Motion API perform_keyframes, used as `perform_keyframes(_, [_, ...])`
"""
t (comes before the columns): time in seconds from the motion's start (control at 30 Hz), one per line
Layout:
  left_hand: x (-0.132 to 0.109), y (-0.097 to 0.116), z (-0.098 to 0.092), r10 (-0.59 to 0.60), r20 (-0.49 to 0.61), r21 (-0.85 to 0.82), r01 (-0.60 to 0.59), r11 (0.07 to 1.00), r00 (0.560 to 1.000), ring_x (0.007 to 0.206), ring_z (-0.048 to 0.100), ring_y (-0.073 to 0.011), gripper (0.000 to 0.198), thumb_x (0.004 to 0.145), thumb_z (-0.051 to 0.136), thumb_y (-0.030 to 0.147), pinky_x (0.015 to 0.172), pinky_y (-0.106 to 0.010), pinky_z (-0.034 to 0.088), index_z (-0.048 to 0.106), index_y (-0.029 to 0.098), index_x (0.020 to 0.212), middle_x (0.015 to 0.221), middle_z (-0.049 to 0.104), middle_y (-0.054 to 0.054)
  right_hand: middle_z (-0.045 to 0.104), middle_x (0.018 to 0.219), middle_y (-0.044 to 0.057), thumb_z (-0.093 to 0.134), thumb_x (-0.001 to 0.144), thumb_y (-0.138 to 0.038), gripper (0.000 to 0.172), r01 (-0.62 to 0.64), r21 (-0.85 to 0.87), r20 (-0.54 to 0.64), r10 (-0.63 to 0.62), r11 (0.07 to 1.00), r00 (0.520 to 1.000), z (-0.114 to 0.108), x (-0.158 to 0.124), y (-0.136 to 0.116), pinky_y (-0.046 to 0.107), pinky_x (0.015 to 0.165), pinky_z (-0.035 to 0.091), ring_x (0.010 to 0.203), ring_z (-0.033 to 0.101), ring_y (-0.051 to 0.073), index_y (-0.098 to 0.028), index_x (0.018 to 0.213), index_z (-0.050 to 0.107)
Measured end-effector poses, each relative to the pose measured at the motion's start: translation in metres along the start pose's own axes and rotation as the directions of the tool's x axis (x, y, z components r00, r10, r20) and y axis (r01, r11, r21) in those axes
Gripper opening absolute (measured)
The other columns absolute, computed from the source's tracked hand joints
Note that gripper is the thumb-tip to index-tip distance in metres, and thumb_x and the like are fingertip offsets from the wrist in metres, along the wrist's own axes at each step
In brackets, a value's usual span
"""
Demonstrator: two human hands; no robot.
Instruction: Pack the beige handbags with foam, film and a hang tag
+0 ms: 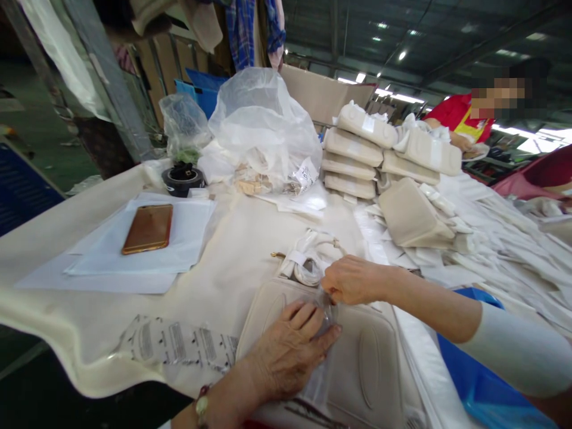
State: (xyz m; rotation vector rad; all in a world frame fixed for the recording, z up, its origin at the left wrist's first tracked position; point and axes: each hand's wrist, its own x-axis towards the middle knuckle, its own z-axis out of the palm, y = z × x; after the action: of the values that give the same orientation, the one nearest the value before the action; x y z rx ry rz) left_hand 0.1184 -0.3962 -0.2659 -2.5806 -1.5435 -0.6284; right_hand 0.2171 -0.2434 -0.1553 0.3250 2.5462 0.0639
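A cream handbag lies flat on the covered table in front of me, with oval raised shapes on its face. My left hand rests on the bag with its fingers laid out over a strip of clear plastic. Just beyond it, my right hand is closed in a pinch at the bag's upper edge, where the clear plastic gathers. Its fingertips are partly hidden. A coiled white strap in wrapping, with a gold clasp, sits against the top of the bag.
To the left are a printed clear plastic bag and a phone on papers. Behind stand a tape roll, a large plastic sack and stacked cream bags. A blue bin is under my right arm. A person is at far right.
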Motion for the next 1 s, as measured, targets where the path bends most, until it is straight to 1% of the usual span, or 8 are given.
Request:
perform_keyframes(0.1, [0.0,0.0,-0.001,0.0,0.011,0.008,0.0,1.0,1.0,0.111,0.042,-0.0208,0.039,0.094,0.042,0.035,0.101,-0.038,0.028,0.043,0.025,0.131,0.115,0.052,-0.006,0.069,0.069,0.002,0.067,0.07,-0.021,0.01,-0.041,0.082,0.046,0.037,0.996,0.998,-0.007,0.007,0.004,0.023,0.051,0.026,0.064,0.058,0.015,-0.019,0.077,0.073])
perform_keyframes(0.23, [-0.001,-0.001,0.004,0.002,0.004,0.013,-0.002,1.0,1.0,0.113,0.043,-0.0222,0.041,0.094,0.041,0.036,0.102,-0.04,0.028,0.041,0.025,0.133,0.118,0.051,-0.007,0.063,0.057,-0.004,0.078,0.06,-0.022,0.012,-0.023,0.212,0.093,0.003,0.977,0.996,-0.009,0.02,0.014,0.021,0.049,0.029,0.055,0.05,0.011,-0.018,0.07,0.073])
perform_keyframes(0.4, [-0.003,-0.002,0.009,0.0,-0.012,0.0,0.0,1.0,1.0,0.114,0.043,-0.0231,0.041,0.094,0.04,0.036,0.102,-0.041,0.029,0.04,0.025,0.134,0.121,0.05,-0.007,0.053,0.047,-0.009,0.083,0.052,-0.025,0.018,-0.027,0.387,0.111,-0.018,0.922,0.994,0.005,0.033,0.033,0.02,0.046,0.029,0.048,0.046,0.008,-0.017,0.06,0.07])
perform_keyframes(0.6, [-0.003,-0.002,0.01,0.003,-0.032,0.021,-0.003,1.0,0.999,0.114,0.044,-0.0235,0.041,0.094,0.041,0.034,0.102,-0.041,0.029,0.04,0.025,0.134,0.122,0.05,-0.007,0.052,0.047,-0.011,0.082,0.051,-0.031,0.021,0.0,0.537,0.08,-0.051,0.844,0.995,0.02,0.037,0.05,0.018,0.045,0.03,0.049,0.045,0.007,-0.018,0.06,0.068])
perform_keyframes(0.8, [-0.004,-0.002,0.01,0.005,-0.057,0.052,-0.002,0.999,0.998,0.115,0.043,-0.0237,0.04,0.094,0.042,0.035,0.102,-0.04,0.03,0.043,0.025,0.132,0.124,0.05,-0.007,0.053,0.051,-0.009,0.081,0.055,-0.024,0.018,-0.042,0.501,-0.018,0.059,0.864,0.998,0.029,0.037,0.062,0.017,0.045,0.032,0.051,0.048,0.007,-0.015,0.063,0.066])
perform_keyframes(0.87, [-0.005,-0.002,0.009,0.003,-0.058,0.058,0.001,0.998,0.998,0.114,0.043,-0.0238,0.04,0.094,0.042,0.034,0.101,-0.04,0.03,0.043,0.025,0.132,0.123,0.051,-0.007,0.054,0.053,-0.008,0.081,0.056,-0.025,0.019,-0.058,0.471,-0.047,0.091,0.88,0.995,0.032,0.038,0.065,0.017,0.046,0.033,0.053,0.05,0.008,-0.015,0.065,0.066])
perform_keyframes(0.93, [-0.004,-0.002,0.008,0.005,-0.047,0.06,-0.003,0.998,0.999,0.114,0.043,-0.0235,0.04,0.093,0.043,0.034,0.101,-0.04,0.03,0.043,0.026,0.132,0.124,0.051,-0.007,0.057,0.056,-0.007,0.081,0.055,-0.026,0.021,-0.084,0.428,-0.081,0.13,0.9,0.988,0.032,0.037,0.066,0.018,0.048,0.035,0.056,0.053,0.01,-0.016,0.067,0.067])
perform_keyframes(1.0, [-0.004,-0.001,0.008,0.005,-0.037,0.062,-0.003,0.998,0.999,0.114,0.042,-0.0236,0.041,0.092,0.045,0.033,0.1,-0.041,0.031,0.043,0.026,0.132,0.124,0.051,-0.007,0.062,0.066,-0.003,0.077,0.061,-0.021,0.016,-0.135,0.366,-0.156,0.204,0.921,0.967,0.028,0.03,0.062,0.019,0.055,0.038,0.065,0.057,0.013,-0.017,0.073,0.067])
